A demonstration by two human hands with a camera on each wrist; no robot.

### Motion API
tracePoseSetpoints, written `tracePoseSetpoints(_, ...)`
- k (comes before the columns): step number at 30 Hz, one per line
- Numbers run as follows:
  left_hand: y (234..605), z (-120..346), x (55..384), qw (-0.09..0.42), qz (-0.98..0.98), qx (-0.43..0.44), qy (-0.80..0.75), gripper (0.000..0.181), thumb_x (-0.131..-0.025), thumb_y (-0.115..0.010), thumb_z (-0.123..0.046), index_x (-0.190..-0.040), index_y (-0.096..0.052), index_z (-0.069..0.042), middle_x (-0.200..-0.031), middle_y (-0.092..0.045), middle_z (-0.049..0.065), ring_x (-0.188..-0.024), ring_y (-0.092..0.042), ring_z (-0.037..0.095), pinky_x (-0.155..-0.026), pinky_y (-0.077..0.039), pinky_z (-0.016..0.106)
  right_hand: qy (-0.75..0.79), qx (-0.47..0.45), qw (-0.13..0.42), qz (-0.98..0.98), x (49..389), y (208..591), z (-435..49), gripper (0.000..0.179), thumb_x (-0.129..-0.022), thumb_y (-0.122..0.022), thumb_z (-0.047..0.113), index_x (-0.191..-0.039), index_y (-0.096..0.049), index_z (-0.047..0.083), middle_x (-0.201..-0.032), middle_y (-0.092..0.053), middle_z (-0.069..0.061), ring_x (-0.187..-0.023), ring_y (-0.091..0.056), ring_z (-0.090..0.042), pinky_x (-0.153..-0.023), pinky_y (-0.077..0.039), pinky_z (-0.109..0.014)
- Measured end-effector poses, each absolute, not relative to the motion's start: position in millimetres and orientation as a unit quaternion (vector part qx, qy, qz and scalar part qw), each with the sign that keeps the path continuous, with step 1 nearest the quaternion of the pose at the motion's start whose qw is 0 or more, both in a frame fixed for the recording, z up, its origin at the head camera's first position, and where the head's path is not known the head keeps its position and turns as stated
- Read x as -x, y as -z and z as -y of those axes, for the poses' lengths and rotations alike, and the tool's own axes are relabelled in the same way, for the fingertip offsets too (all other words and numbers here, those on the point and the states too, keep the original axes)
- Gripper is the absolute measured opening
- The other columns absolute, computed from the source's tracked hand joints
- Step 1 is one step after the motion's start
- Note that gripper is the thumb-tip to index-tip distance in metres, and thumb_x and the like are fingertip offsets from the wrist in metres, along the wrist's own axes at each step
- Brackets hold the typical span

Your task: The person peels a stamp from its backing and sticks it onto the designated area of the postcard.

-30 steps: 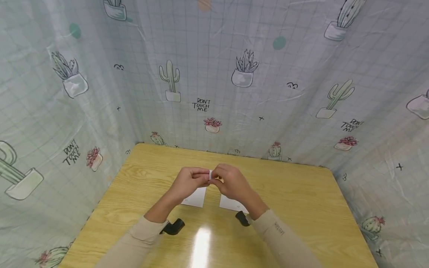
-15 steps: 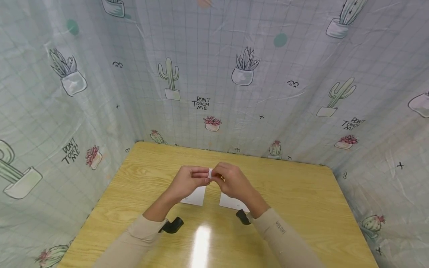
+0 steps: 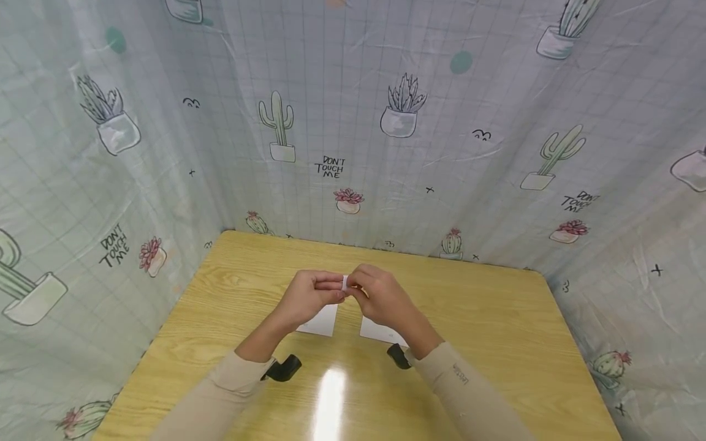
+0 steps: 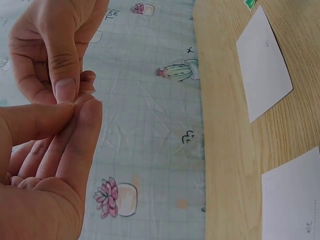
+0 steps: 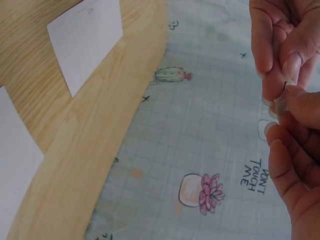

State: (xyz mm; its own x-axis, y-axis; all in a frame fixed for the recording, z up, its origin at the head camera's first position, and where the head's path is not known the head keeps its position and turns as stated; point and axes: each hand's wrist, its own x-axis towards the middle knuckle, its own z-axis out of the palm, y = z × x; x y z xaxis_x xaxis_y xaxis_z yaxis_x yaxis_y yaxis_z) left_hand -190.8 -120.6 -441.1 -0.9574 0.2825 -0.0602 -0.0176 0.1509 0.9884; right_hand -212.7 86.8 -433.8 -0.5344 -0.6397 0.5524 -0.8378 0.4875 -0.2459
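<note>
Both hands meet above the table, fingertips together around a small whitish strip [image 5: 281,102], which looks thin and slightly see-through in the right wrist view. My left hand [image 3: 309,298] pinches one side of it between thumb and fingers. From the other side, my right hand [image 3: 382,295] grips it with thumb and index finger. In the left wrist view the fingers hide most of the strip. Beneath the hands, two white cards lie on the table: a left card [image 3: 322,320] and a right card [image 3: 380,332], each partly covered by a hand and bearing a small printed mark.
The wood-grain table [image 3: 485,343] ends at a curtain [image 3: 353,122] printed with cacti, which surrounds it at the back and sides. Black wrist mounts [image 3: 284,369] stick out below both sleeves. Part of a small green item [image 4: 250,4] shows beyond one card.
The head view has tilted slightly, so the scene sits a little higher up in the frame now except at the table's front. Both hands keep hold of the strip, with only slight finger movement.
</note>
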Motion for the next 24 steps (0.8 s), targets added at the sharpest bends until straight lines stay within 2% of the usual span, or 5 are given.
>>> tracePoseSetpoints(8, 440.9, 117.6, 192.3, 0.109, -0.757, -0.068, -0.640, 0.037, -0.099, -0.067, 0.001, -0.134, -0.064, 0.010, -0.122, -0.074, 0.025, -0.112, -0.076, 0.028, -0.091, -0.064, 0.030, -0.176, -0.454, 0.227, 0.843, 211.7, 434.0, -84.4, 0.008, -0.093, -0.080, 0.011, -0.094, -0.074, 0.006, -0.091, -0.072, -0.003, -0.082, -0.068, -0.015, -0.074, -0.060, -0.025)
tracePoseSetpoints(13, 439.3, 116.8, 191.4, 0.097, -0.771, -0.072, -0.626, 0.035, -0.099, -0.067, -0.001, -0.133, -0.066, 0.008, -0.123, -0.075, 0.025, -0.113, -0.076, 0.031, -0.092, -0.064, 0.034, -0.141, -0.462, 0.256, 0.837, 210.9, 435.4, -83.3, 0.006, -0.092, -0.079, 0.008, -0.094, -0.074, 0.005, -0.091, -0.072, -0.003, -0.082, -0.068, -0.015, -0.072, -0.060, -0.024)
tracePoseSetpoints(24, 440.9, 118.0, 191.0, 0.092, -0.782, -0.076, -0.612, 0.033, -0.101, -0.067, -0.007, -0.131, -0.068, 0.007, -0.124, -0.074, 0.024, -0.112, -0.076, 0.031, -0.091, -0.064, 0.034, -0.124, -0.471, 0.250, 0.837, 209.3, 435.6, -82.1, 0.004, -0.095, -0.075, 0.008, -0.093, -0.075, 0.004, -0.091, -0.074, -0.004, -0.082, -0.071, -0.015, -0.072, -0.061, -0.024)
